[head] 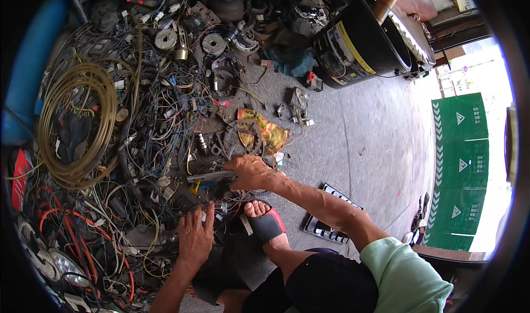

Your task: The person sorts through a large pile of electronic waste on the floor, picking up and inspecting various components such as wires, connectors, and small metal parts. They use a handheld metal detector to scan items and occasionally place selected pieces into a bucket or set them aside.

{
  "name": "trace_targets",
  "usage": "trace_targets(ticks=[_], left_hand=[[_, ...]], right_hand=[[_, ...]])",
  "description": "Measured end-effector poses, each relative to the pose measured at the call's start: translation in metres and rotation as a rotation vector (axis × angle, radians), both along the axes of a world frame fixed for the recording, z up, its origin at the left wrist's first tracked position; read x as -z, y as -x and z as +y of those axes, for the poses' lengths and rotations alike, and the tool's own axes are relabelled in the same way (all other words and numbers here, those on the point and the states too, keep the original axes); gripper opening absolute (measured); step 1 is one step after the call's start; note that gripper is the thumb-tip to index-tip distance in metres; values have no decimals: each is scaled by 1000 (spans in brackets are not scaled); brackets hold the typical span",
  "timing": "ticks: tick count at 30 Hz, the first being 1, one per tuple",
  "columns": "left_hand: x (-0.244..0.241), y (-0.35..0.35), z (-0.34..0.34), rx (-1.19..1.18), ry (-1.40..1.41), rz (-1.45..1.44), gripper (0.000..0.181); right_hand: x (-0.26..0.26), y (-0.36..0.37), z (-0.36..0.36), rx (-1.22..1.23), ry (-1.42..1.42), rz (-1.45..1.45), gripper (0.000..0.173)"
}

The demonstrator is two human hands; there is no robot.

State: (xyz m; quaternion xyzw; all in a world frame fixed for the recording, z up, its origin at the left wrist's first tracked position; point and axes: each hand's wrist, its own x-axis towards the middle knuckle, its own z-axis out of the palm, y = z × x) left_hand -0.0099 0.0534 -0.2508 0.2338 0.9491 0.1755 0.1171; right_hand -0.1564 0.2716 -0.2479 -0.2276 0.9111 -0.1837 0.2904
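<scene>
My right hand (250, 173) has the end of a flat grey metal bar (212, 176) between thumb and fingers. The bar lies across the near edge of a tangled heap of electrical wires (165, 110). Spread palm down over the wires, my left hand (196, 234) holds nothing that I can see; what lies beneath it is hidden. A spark plug (202, 143) and a metal nut (215, 150) are just beyond the bar. Close to the right hand is a crumpled yellow and red wrapper (269, 133). A blue strip (209, 185) and a yellow piece (195, 186) show beside the bar.
Coiled translucent hose (43, 126) rests on the heap at left. A black bucket (331, 56) stands at upper right. A black and silver slotted panel (325, 230) lies on the concrete floor (356, 135) by my sandalled foot (267, 226). Green barriers (459, 164) stand outside.
</scene>
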Motion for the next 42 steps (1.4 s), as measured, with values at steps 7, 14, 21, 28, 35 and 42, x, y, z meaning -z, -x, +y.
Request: trace_targets(ticks=[7,14,21,28,35,42], left_hand=[[11,-2,-10,-205,-152,-106,52],[18,-5,-34,-358,-62,-147,45],[29,-3,-41,-427,138,-163,52],[30,2,-47,-381,109,-238,57],[17,4,-44,-347,47,-173,48],[-12,17,-46,-221,-112,-412,30]], right_hand=[[-21,49,18,271,260,-21,36],[27,89,57,545,-238,289,54],[19,97,49,635,-202,168,42],[-27,91,91,706,203,111,30],[-67,27,91,891,681,-586,27],[14,-38,84,645,-241,141,38]])
